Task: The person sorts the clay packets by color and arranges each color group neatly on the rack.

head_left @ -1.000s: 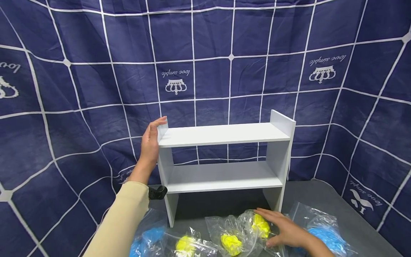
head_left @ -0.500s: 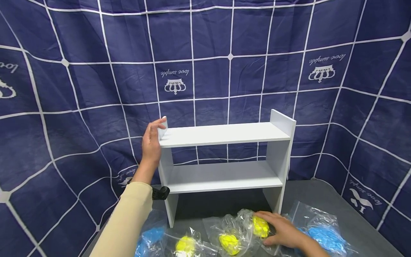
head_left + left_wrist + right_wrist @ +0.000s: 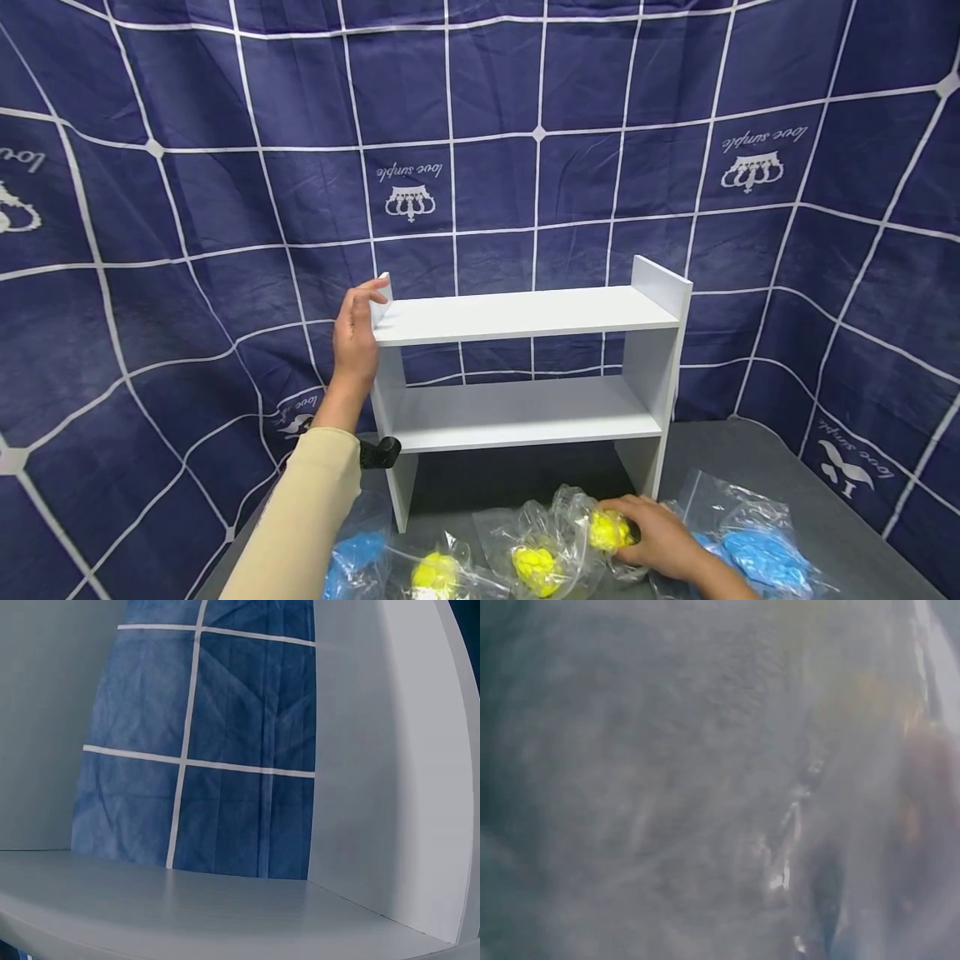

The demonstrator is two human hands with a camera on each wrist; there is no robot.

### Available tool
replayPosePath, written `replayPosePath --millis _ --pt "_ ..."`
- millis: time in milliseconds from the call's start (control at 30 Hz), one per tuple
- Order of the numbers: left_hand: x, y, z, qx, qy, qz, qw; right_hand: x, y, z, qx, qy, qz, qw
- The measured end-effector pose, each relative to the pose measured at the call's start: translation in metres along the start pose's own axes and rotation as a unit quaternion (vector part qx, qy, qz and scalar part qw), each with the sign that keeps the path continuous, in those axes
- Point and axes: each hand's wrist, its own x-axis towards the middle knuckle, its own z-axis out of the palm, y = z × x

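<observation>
A white two-tier shelf unit (image 3: pixel 525 315) stands upright in the head view. At its left side panel, my left hand (image 3: pixel 355 337) holds on near the top, fingers bent over the edge; the thumb is hidden. The left wrist view shows only the shelf's boards (image 3: pixel 360 750), with no hand. Low on the right, my right hand (image 3: pixel 654 533) grips a clear plastic bag with a yellow bundle (image 3: pixel 608 529) inside, fingers and thumb curled round it. Blurred clear plastic (image 3: pixel 667 787) fills most of the right wrist view.
Two more clear bags with yellow bundles, one in the middle (image 3: pixel 536 570) and one further left (image 3: pixel 435 575), lie on the grey surface (image 3: pixel 712 446). Bags with blue contents lie at left (image 3: pixel 352 557) and right (image 3: pixel 765 554). A dark blue checked cloth (image 3: pixel 495 192) hangs behind.
My right hand has closed from spread fingers into a grip on the bag with the yellow bundle. The left hand has stayed on the shelf's side panel, almost still.
</observation>
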Motion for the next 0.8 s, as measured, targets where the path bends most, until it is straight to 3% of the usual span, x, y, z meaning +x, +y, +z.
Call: replayPosePath --millis 167,400,633,800 --pt "-0.001 -0.001 0.0 -0.001 -0.002 0.004 1.0 -0.002 -0.004 -0.001 -0.008 0.026 0.005 0.9996" --pt "0.007 -0.042 0.0 -0.009 0.006 0.02 0.9997 -0.003 -0.009 -0.016 -0.009 0.054 -0.002 0.9985" --pt "0.007 -0.045 -0.001 -0.009 0.008 0.026 0.9996 -0.003 -0.021 -0.038 -0.023 0.103 -0.019 0.9942" --pt "0.007 -0.046 -0.001 -0.011 0.007 0.029 0.9995 -0.001 -0.028 -0.054 -0.011 0.103 -0.005 0.9947"
